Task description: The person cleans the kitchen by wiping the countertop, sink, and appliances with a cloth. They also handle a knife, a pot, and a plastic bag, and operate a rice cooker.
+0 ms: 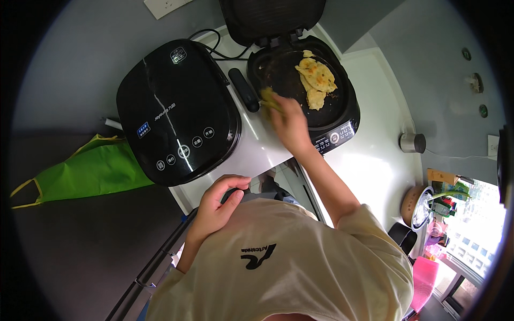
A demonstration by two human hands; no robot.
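Note:
My right hand [290, 120] is slightly blurred and grips a yellow-green sponge or cloth [270, 97] at the near left rim of an open black electric griddle [281, 76]. Pieces of browned flatbread [317, 76] lie in the right part of its pan, with crumbs around them. Just left of the pan is a black handle [243, 90], whose far end is partly hidden by the hand. My left hand [225, 200] is near my waist with its fingers curled and apart; a dark rounded thing shows behind them, and whether the hand touches it cannot be told.
A closed black Joyoung electric griddle [180, 112] stands on the left of the white counter [361, 120]. Black cords run behind both appliances. A green bag [92, 170] hangs at the left. Further right are a small metal cylinder [412, 143] and a brown pot [411, 206] by the window.

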